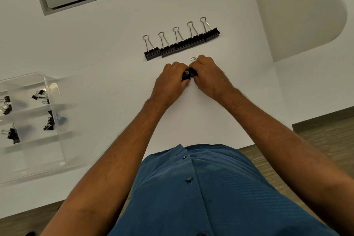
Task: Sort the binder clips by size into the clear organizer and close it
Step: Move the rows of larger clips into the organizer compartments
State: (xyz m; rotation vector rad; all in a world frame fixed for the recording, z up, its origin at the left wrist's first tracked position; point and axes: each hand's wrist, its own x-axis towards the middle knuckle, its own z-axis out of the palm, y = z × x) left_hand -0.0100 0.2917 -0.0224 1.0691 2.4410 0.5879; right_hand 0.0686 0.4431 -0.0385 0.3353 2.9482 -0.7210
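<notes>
Two hands meet at mid-desk over one or two black clips (188,75); how many is unclear, since the fingers hide most of them. Left hand (171,80) curls round the left end, right hand (207,74) pinches the right end, so both are closed on the work. A wire loop shows past the right knuckles, pointing away from the person; the black body runs roughly left-right, tilted slightly up to the right. Just beyond the hands lies a row (182,44) of five large clips, bodies touching end to end, the row's long axis rising to the right, all handles pointing away and a little left. Organizer (55,101) sits well apart at the far left of the desk (115,63), lid not closed, with small clips already in several compartments. Judgement: any drop-off goes leftward, so the left hand is the nearer carrier; the row lies nearer the right hand.
</notes>
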